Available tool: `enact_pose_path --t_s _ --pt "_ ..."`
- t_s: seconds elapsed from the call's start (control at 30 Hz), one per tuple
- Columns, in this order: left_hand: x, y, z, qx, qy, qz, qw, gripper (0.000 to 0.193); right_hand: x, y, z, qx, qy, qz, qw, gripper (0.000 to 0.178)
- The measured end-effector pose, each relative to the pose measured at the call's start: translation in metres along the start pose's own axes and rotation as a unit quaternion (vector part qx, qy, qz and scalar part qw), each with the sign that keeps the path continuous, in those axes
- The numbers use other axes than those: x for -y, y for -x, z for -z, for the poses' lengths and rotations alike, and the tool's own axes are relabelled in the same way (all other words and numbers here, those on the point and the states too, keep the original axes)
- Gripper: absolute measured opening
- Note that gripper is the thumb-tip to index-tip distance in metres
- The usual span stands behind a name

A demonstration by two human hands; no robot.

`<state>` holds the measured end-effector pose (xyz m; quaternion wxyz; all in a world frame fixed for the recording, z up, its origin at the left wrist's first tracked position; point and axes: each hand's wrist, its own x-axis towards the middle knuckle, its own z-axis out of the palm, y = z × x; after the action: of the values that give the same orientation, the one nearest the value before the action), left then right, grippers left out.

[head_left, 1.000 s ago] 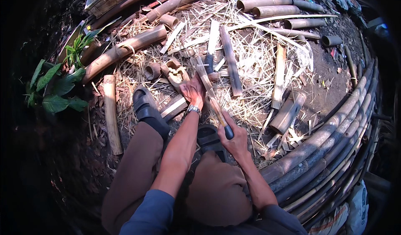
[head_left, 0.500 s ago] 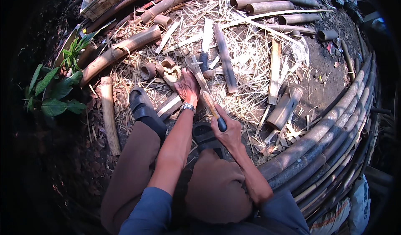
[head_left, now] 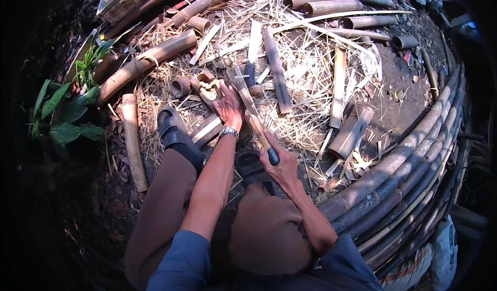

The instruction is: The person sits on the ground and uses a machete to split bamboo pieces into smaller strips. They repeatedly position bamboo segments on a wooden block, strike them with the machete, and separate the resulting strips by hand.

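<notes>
We see the right hand (head_left: 280, 162) closed around a long tool with a black-ended wooden handle (head_left: 258, 126), while the left hand (head_left: 228, 106), grip unclear, adjoins a brown hollow bamboo section (head_left: 208, 91) among pale shavings (head_left: 310, 69), apparently opened but still ragged-edged.

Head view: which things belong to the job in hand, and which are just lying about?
Apparently in use:
- black-ended wooden handle, in the right hand
- jagged-mouthed bamboo section, by the left hand

Probably lying about:
- bamboo poles, right
- clear plastic sheet
</notes>
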<state>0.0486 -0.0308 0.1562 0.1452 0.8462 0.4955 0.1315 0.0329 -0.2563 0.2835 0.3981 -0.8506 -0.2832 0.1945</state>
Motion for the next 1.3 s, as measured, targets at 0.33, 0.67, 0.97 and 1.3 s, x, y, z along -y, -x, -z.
enact_pose_path --t_s 0.33,0.67,0.97,1.3 --pt "0.002 -0.001 -0.009 -0.057 0.023 0.003 0.998 0.046 -0.02 0.02 0.009 0.013 -0.005 0.036 0.999 0.05" --pt "0.023 -0.001 -0.011 -0.15 0.065 -0.015 0.987 0.044 -0.037 0.095 0.048 0.008 -0.029 0.081 0.996 0.05" --pt "0.012 -0.002 0.006 -0.004 0.131 0.03 0.991 0.043 -0.022 0.011 0.047 -0.093 -0.094 0.101 0.986 0.05" --pt "0.039 -0.086 0.099 0.101 0.112 -0.184 0.971 0.044 -0.141 -0.036 0.084 -0.067 0.269 0.085 0.957 0.056"
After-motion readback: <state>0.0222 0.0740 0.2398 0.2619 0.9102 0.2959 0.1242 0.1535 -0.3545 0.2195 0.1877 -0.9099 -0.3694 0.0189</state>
